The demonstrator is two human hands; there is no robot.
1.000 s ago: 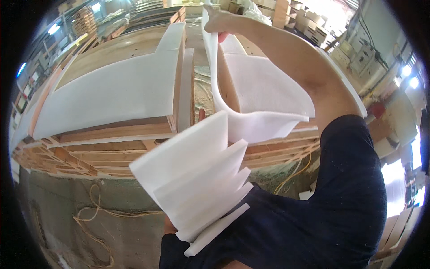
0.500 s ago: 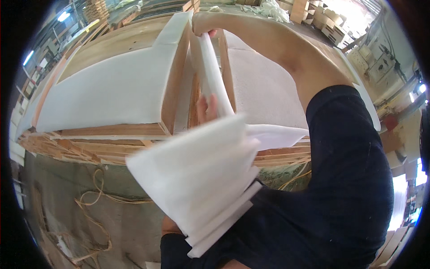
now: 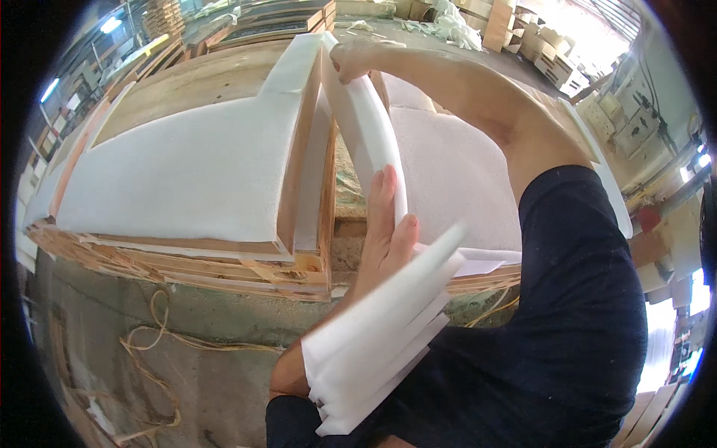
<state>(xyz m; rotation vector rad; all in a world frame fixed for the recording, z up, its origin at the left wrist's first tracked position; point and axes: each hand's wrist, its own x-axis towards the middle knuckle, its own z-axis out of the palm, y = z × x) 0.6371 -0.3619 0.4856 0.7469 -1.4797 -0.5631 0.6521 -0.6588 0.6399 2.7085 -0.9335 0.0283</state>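
Right hand (image 3: pixel 355 60) is closed on the far upper end of a white foam strip (image 3: pixel 370 131), pinching it at the top edge of a wooden frame (image 3: pixel 306 265). Left hand (image 3: pixel 385 231) lies flat and open against the near part of the same strip, fingers extended, gripping nothing; a stack of spare foam strips (image 3: pixel 381 328) rests along that forearm, how it is held cannot be told. The strip stands on edge in the open slot between two frame sections. In my judgement the step in hand is seating the strip against the slot's wall. The next move calls for even pressure along its length. Foam sheets (image 3: pixel 179 172) already cover the panels either side; the slot holds nothing else visible.
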